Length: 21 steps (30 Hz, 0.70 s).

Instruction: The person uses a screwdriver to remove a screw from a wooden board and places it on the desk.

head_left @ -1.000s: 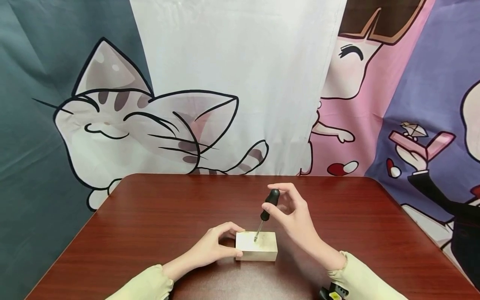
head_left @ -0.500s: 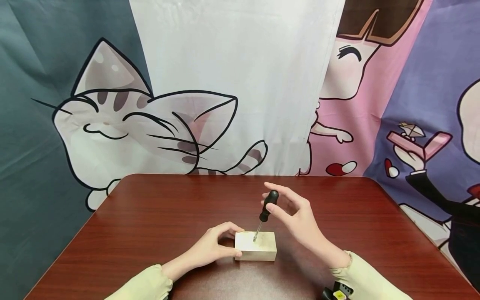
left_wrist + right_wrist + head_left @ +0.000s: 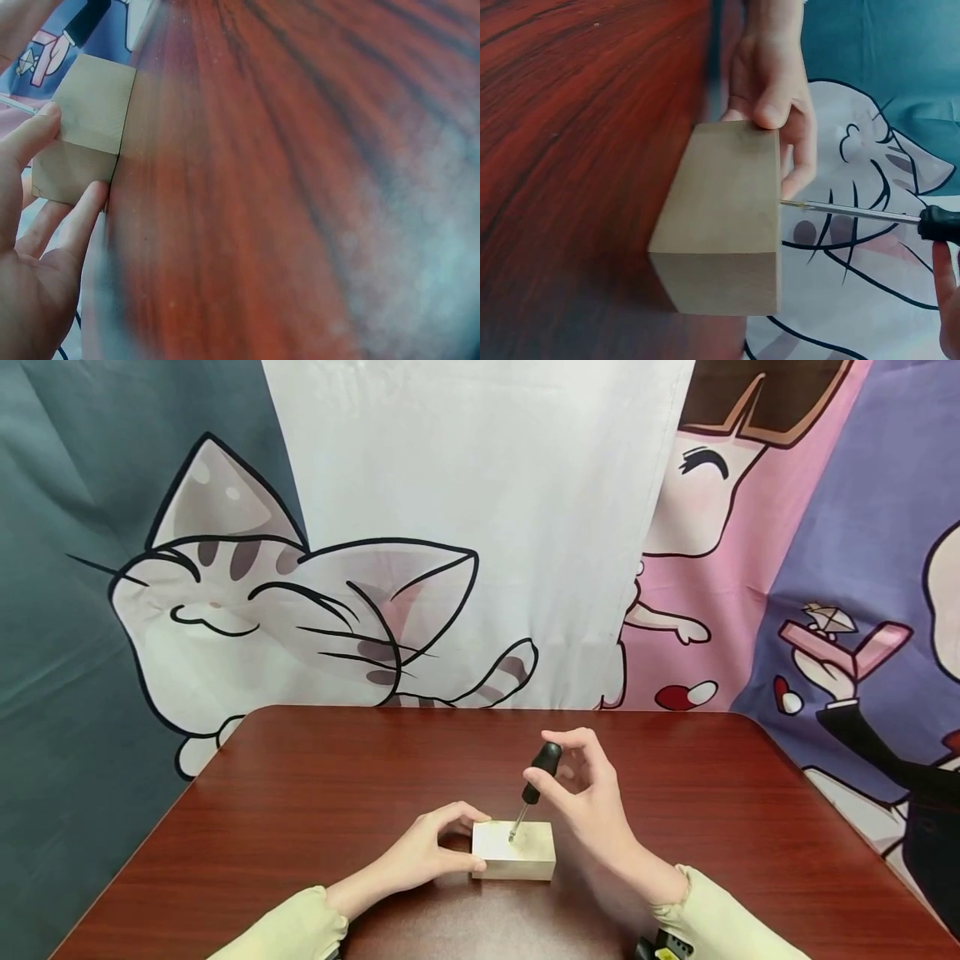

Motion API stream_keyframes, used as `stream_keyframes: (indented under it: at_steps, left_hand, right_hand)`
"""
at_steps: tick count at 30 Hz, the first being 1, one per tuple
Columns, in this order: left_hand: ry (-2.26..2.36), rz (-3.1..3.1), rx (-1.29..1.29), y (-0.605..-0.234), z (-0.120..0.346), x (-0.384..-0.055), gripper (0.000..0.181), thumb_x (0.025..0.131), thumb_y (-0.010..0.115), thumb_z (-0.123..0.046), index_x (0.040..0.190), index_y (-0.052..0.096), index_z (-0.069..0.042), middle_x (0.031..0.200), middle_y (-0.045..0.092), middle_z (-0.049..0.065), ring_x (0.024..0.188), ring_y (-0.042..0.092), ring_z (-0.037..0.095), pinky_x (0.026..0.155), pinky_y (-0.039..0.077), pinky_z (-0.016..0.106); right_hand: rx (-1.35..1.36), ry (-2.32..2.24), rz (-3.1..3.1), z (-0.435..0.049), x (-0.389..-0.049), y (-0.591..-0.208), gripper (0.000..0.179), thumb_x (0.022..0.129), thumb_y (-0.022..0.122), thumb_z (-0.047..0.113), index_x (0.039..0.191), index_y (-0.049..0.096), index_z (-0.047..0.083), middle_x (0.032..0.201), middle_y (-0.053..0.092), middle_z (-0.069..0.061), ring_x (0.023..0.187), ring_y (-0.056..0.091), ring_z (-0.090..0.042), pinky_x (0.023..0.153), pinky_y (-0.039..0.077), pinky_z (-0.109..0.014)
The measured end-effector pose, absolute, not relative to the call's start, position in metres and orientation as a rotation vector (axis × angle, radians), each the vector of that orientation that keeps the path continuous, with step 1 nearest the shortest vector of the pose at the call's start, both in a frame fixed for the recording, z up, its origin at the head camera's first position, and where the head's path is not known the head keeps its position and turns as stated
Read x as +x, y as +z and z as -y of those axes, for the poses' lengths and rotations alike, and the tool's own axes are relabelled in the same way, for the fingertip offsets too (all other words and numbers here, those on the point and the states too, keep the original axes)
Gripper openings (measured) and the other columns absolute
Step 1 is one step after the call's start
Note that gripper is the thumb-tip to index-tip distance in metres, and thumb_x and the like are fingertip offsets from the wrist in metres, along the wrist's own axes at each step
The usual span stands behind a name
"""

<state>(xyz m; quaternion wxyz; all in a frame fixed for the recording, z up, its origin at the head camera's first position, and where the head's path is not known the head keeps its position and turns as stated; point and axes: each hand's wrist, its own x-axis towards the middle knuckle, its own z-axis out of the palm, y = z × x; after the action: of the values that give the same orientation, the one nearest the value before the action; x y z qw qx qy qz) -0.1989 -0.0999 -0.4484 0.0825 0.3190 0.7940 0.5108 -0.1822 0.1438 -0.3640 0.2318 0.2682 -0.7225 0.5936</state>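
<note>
A pale rectangular wooden block (image 3: 534, 840) lies on the table. My left hand (image 3: 426, 853) holds its left end, thumb against the near side and fingers at the far side; the left wrist view shows the block (image 3: 94, 105) between thumb and fingers. My right hand (image 3: 596, 802) pinches the black handle of a screwdriver (image 3: 547, 758) between thumb and fingers. The screwdriver tilts, its top leaning right, and its shaft runs down to the block's top face. In the right wrist view a small brass-coloured piece (image 3: 798, 203) shows at its tip, too small to identify surely.
The reddish-brown wooden table (image 3: 337, 768) extends around the block on all sides. Behind it hangs a cloth backdrop (image 3: 480, 485) printed with a cartoon cat and figures. A black device (image 3: 667, 946) sits by the right sleeve.
Half a second ago the right fingers reached further left past the handle; now they have drawn back to the right, with the thumb shifted along the handle. Block and left hand stay put.
</note>
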Motion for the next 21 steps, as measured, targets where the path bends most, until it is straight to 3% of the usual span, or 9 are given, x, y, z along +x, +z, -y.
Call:
stream_keyframes:
  at_steps: [3, 7, 12, 16, 21]
  left_hand:
    - [1.527, -2.373, 0.949, -0.4483, 0.1000, -0.1993, 0.047, 0.080, 0.082, -0.036, 0.121, 0.063, -0.027, 0.121, 0.068, -0.004, 0.106, 0.065, 0.008, 0.095, 0.053, 0.030]
    - [1.527, -2.365, 0.948, -0.4483, 0.1004, -0.1998, 0.047, 0.080, 0.082, -0.035, 0.121, 0.062, -0.026, 0.122, 0.068, -0.004, 0.107, 0.065, 0.008, 0.095, 0.053, 0.030]
    - [1.531, -2.365, 0.960, -0.4485, 0.1001, -0.2004, 0.047, 0.080, 0.082, -0.035, 0.121, 0.063, -0.025, 0.121, 0.068, -0.004, 0.106, 0.065, 0.008, 0.095, 0.053, 0.030]
    - [1.532, -2.371, 0.977, -0.4491, 0.0999, -0.2005, 0.047, 0.080, 0.082, -0.035, 0.121, 0.063, -0.025, 0.119, 0.068, -0.004, 0.105, 0.066, 0.008, 0.095, 0.053, 0.030]
    - [1.527, -2.382, 0.992, -0.4499, 0.0998, -0.2004, 0.047, 0.080, 0.082, -0.035, 0.122, 0.062, -0.025, 0.117, 0.068, -0.005, 0.104, 0.065, 0.006, 0.095, 0.053, 0.030]
  right_hand:
    - [0.702, 1.626, 2.038, -0.1456, -0.1826, -0.3589, 0.043, 0.084, 0.075, 0.000, 0.123, 0.055, 0.006, 0.089, 0.065, -0.005, 0.066, 0.066, -0.013, 0.057, 0.050, -0.023]
    - [0.685, 1.659, 2.065, -0.1489, -0.1835, -0.3560, 0.040, 0.085, 0.075, 0.001, 0.119, 0.058, 0.008, 0.097, 0.067, 0.001, 0.063, 0.067, -0.015, 0.058, 0.053, -0.024]
    - [0.741, 1.697, 2.074, -0.1526, -0.1856, -0.3562, 0.040, 0.087, 0.071, -0.003, 0.123, 0.060, 0.007, 0.099, 0.069, 0.006, 0.076, 0.070, -0.010, 0.065, 0.057, -0.025]
    - [0.846, 1.680, 2.110, -0.1534, -0.1860, -0.3550, 0.039, 0.092, 0.065, -0.002, 0.128, 0.059, 0.011, 0.107, 0.070, -0.002, 0.092, 0.070, -0.010, 0.079, 0.059, -0.025]
    - [1.053, 1.634, 2.088, -0.1500, -0.1877, -0.3541, 0.044, 0.097, 0.053, -0.006, 0.138, 0.048, 0.009, 0.111, 0.067, -0.017, 0.100, 0.069, -0.016, 0.088, 0.057, -0.027]
